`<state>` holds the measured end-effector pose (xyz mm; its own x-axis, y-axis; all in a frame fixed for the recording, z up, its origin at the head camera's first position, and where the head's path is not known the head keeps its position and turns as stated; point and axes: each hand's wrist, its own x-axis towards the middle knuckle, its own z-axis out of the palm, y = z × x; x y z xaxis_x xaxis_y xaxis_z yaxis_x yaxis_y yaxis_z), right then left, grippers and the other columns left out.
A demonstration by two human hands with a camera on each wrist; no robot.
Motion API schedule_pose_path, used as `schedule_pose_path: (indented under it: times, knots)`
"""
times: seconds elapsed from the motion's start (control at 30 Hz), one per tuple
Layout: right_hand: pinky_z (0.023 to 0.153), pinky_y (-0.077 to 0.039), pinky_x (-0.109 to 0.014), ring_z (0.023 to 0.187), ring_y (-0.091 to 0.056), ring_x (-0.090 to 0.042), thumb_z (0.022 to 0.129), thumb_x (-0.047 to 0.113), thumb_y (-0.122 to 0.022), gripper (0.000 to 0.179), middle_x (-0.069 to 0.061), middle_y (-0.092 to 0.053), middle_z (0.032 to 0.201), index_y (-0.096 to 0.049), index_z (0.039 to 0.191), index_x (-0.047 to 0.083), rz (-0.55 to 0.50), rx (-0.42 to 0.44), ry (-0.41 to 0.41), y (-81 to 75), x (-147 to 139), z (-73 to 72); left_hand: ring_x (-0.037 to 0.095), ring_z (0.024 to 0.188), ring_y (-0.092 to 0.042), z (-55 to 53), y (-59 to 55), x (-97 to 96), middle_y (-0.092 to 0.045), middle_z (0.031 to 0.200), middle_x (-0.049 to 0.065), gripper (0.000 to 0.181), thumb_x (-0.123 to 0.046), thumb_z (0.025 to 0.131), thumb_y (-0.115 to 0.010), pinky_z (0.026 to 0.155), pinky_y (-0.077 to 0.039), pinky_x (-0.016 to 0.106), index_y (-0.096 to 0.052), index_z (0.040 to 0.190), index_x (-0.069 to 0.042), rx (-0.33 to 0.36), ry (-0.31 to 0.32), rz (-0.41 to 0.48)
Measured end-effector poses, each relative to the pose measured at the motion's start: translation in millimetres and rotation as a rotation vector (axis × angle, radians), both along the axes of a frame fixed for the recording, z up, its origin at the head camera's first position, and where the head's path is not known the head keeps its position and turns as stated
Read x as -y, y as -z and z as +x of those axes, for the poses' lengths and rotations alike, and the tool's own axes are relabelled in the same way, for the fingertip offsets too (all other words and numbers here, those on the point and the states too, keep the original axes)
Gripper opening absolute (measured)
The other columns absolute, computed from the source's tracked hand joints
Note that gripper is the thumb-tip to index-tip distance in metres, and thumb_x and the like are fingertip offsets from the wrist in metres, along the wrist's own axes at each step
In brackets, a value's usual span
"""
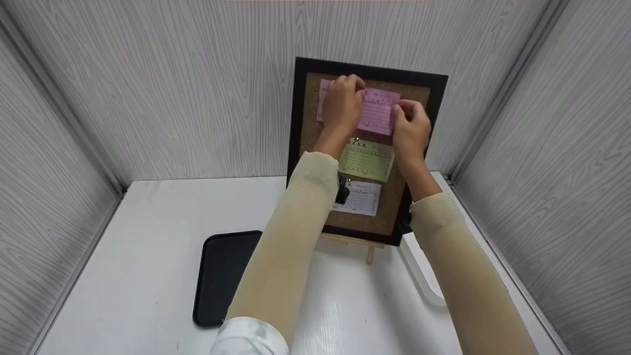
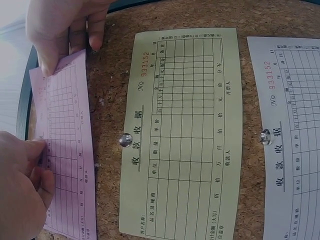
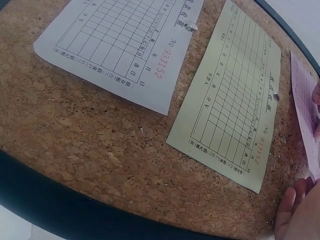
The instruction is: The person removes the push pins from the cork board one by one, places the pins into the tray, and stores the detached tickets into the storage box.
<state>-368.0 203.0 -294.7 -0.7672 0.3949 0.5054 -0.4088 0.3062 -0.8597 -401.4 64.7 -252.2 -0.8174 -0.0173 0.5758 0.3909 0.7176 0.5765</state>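
A pink receipt slip [image 1: 377,111] lies against the upper part of a cork board [image 1: 315,148]. My left hand [image 1: 343,101] is at the middle of its top edge, thumb and fingers bent together; any pin between them is hidden. With thumb and fingers, my right hand [image 1: 413,125] pinches the slip's upper right corner. The left wrist view shows the left hand [image 2: 20,185] and right hand [image 2: 67,27] along the slip's edge [image 2: 70,150]. Below hang a green slip [image 2: 180,135] and a white slip [image 2: 290,140], each with a clear pushpin [image 2: 126,140] at its top.
The black-framed board leans on a wooden easel [image 1: 369,254] on the white table [image 1: 157,256]. A black tray [image 1: 222,281] lies at the left, partly behind my left sleeve. At the right, a white tray [image 1: 426,276] is partly hidden by the right forearm. Patterned walls [image 1: 197,88] surround the table.
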Motion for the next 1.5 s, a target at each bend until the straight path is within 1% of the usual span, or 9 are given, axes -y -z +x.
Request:
schedule_pose_path:
  times: [0.27, 0.47, 0.6, 0.73, 0.97, 1.1, 1.23, 1.33, 1.5]
  knots:
    - [0.076, -0.044, -0.023, 0.087, -0.056, -0.010, 0.101, 0.017, -0.061, 0.015, 0.000, -0.063, 0.098, -0.066, 0.111, 0.006, -0.020, -0.007, -0.020, 0.5, 3.4, -2.0, 0.016, 0.106, -0.063, 3.3, 1.8, 5.9, -0.071, 0.109, -0.001, 0.014, -0.022, 0.101, -0.063, 0.089, -0.050, 0.029, -0.073, 0.108, -0.015, 0.003, -0.002, -0.033]
    - [0.077, -0.045, -0.023, 0.089, -0.056, -0.011, 0.101, 0.015, -0.061, 0.015, -0.001, -0.062, 0.099, -0.066, 0.111, 0.005, -0.039, -0.028, -0.057, 0.0, 7.2, -2.4, 0.015, 0.107, -0.064, 7.3, 7.5, 15.8, -0.073, 0.109, -0.002, 0.014, -0.024, 0.100, -0.064, 0.091, -0.050, 0.029, -0.073, 0.108, -0.015, -0.018, 0.003, 0.007]
    - [0.077, -0.044, -0.023, 0.089, -0.055, -0.012, 0.101, 0.013, -0.061, 0.014, -0.002, -0.061, 0.098, -0.065, 0.110, 0.003, -0.070, -0.047, -0.082, 1.1, 7.9, -1.5, 0.015, 0.103, -0.063, 14.4, 15.6, 25.4, -0.073, 0.109, -0.002, 0.015, -0.023, 0.100, -0.065, 0.090, -0.050, 0.027, -0.073, 0.108, -0.014, -0.034, 0.041, 0.042]
    - [0.077, -0.045, -0.023, 0.088, -0.055, -0.012, 0.100, 0.013, -0.062, 0.014, -0.003, -0.061, 0.097, -0.065, 0.109, 0.003, -0.118, -0.059, -0.106, 3.3, 7.5, 2.6, 0.013, 0.100, -0.061, 29.8, 26.7, 38.0, -0.072, 0.108, -0.002, 0.015, -0.022, 0.101, -0.064, 0.086, -0.049, 0.025, -0.073, 0.110, -0.014, -0.032, 0.098, 0.075]
    - [0.068, -0.046, -0.023, 0.081, -0.054, -0.013, 0.100, 0.017, -0.064, 0.017, -0.004, -0.060, 0.095, -0.065, 0.111, 0.005, -0.195, -0.056, -0.148, 15.6, -7.2, 27.5, 0.015, 0.095, -0.061, 72.1, 49.9, 62.7, -0.073, 0.105, -0.001, 0.014, -0.021, 0.098, -0.067, 0.082, -0.049, 0.029, -0.073, 0.108, -0.013, -0.071, 0.164, 0.120]
    - [0.064, -0.046, -0.024, 0.078, -0.054, -0.015, 0.099, 0.017, -0.066, 0.018, -0.006, -0.061, 0.094, -0.066, 0.112, 0.006, -0.262, -0.042, -0.147, 25.2, -27.5, 49.7, 0.016, 0.090, -0.059, 98.9, 69.9, 81.0, -0.071, 0.104, 0.001, 0.015, -0.019, 0.099, -0.066, 0.079, -0.049, 0.029, -0.073, 0.109, -0.009, -0.088, 0.223, 0.155]
    - [0.062, -0.047, -0.022, 0.079, -0.055, -0.017, 0.098, 0.017, -0.067, 0.019, -0.007, -0.061, 0.095, -0.066, 0.112, 0.005, -0.302, -0.025, -0.102, 39.2, -54.4, 72.6, 0.013, 0.086, -0.057, 121.3, 98.8, 102.4, -0.070, 0.099, 0.000, 0.013, -0.016, 0.098, -0.067, 0.075, -0.049, 0.029, -0.073, 0.107, -0.009, -0.086, 0.251, 0.205]
    - [0.060, -0.046, -0.021, 0.078, -0.055, -0.018, 0.098, 0.020, -0.068, 0.023, -0.009, -0.061, 0.096, -0.065, 0.115, 0.005, -0.327, 0.007, -0.059, 52.8, -75.5, 88.9, 0.011, 0.086, -0.058, 135.8, 122.9, 118.8, -0.070, 0.097, -0.002, 0.010, -0.015, 0.098, -0.068, 0.075, -0.050, 0.029, -0.073, 0.105, -0.011, -0.076, 0.239, 0.212]
    - [0.060, -0.048, -0.019, 0.080, -0.056, -0.019, 0.097, 0.021, -0.068, 0.030, -0.011, -0.060, 0.100, -0.064, 0.122, 0.005, -0.410, 0.057, -0.004, 80.5, -106.3, 116.4, 0.010, 0.086, -0.059, 157.0, 163.2, 142.9, -0.072, 0.100, -0.004, 0.009, -0.015, 0.096, -0.069, 0.075, -0.050, 0.029, -0.074, 0.105, -0.014, -0.022, 0.177, 0.190]
